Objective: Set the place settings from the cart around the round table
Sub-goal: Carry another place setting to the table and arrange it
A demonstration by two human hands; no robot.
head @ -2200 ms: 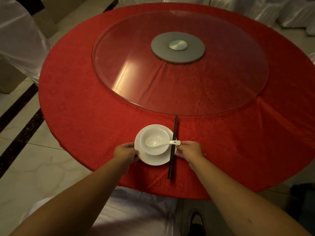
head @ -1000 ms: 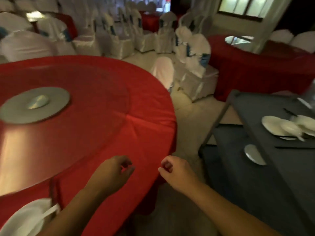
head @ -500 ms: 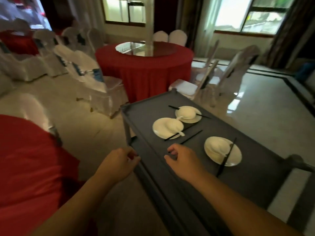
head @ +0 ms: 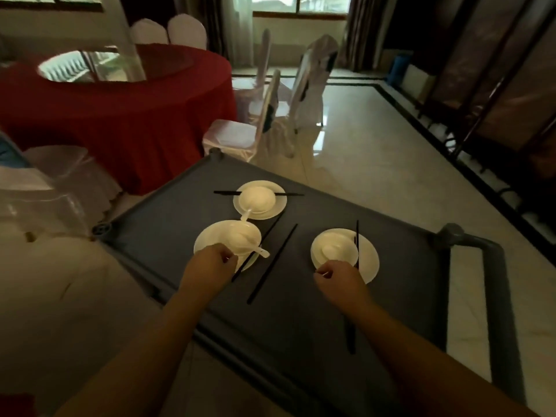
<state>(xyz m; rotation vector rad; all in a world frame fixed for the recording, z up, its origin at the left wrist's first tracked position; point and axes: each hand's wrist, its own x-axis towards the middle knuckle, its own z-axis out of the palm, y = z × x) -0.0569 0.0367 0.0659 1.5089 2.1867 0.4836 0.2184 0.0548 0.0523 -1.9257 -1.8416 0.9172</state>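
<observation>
Place settings sit on the grey cart (head: 180, 212) top, three of them. My left hand (head: 210, 263) is curled over the near rim of the left plate (head: 207, 239) – whether it grips I cannot tell. That plate's chopsticks (head: 255, 251) run near-left to far-right, and a loose pair (head: 273, 263) lies parallel just beside them. The far plate (head: 260, 200) has chopsticks crossing it left to right. My right hand (head: 340, 281), fingers curled, touches the right plate (head: 367, 260), whose chopsticks (head: 357, 242) point away from me. A red table (head: 120, 115) and covered chairs (head: 270, 124) stand beyond the cart. Half a second ago both hands hovered at the cart's near edge – now they reach the plates.
</observation>
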